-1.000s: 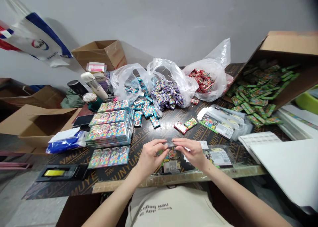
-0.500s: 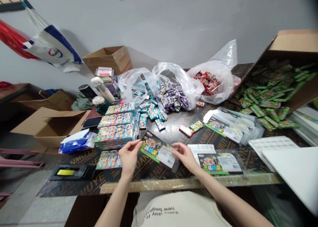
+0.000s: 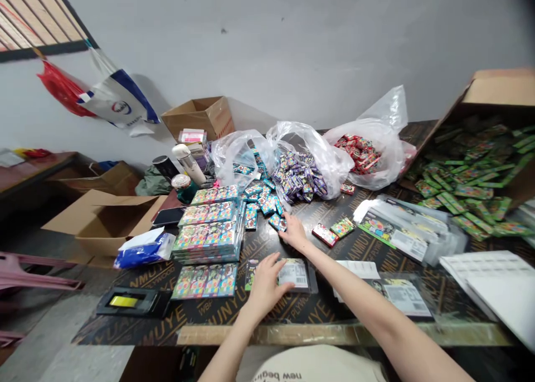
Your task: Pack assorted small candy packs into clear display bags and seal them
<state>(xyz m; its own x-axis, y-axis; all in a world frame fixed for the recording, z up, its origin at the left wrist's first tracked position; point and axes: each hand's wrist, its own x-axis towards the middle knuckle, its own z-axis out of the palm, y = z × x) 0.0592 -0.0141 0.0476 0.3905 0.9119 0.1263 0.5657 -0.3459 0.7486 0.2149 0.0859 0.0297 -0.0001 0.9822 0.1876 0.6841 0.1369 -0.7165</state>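
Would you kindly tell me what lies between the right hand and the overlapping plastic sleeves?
A red packet and a green packet lie there, in the head view.

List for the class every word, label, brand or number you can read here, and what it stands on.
"MUYE": black tabletop, more than once.
"WBP": same tabletop.
"PLYWOOD": same tabletop, faint.
"new begin": shirt, upside down, cut off.
Too small or blurred: logo on the white-and-blue bag; print on cards and packets.
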